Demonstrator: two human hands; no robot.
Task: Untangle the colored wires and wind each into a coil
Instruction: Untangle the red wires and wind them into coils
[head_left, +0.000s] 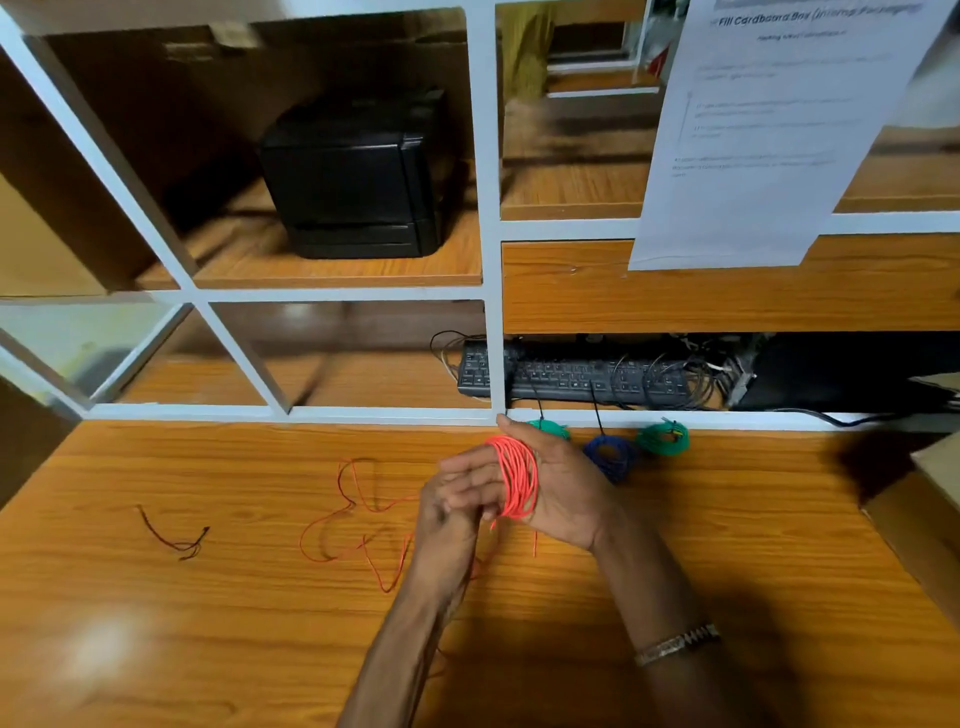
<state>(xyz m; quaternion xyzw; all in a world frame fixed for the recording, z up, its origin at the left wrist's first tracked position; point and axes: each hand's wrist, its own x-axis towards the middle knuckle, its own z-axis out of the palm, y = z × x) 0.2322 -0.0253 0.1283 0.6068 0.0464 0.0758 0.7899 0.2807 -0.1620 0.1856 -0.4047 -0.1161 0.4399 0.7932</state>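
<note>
Progress stands past the midpoint, by the look of it. Three finished coils lie at the far edge of the desk (156, 467): a green coil (664, 439), a blue coil (609, 457) and a second green coil (550, 428), partly hidden behind the right hand (550, 483). That hand is spread flat, with the orange wire (514, 478) wound round the palm. The left hand (447, 514) has curled fingers feeding the strand. Loose orange wire trails to the left. A short dark wire (174, 538) lies unwound, far left.
</note>
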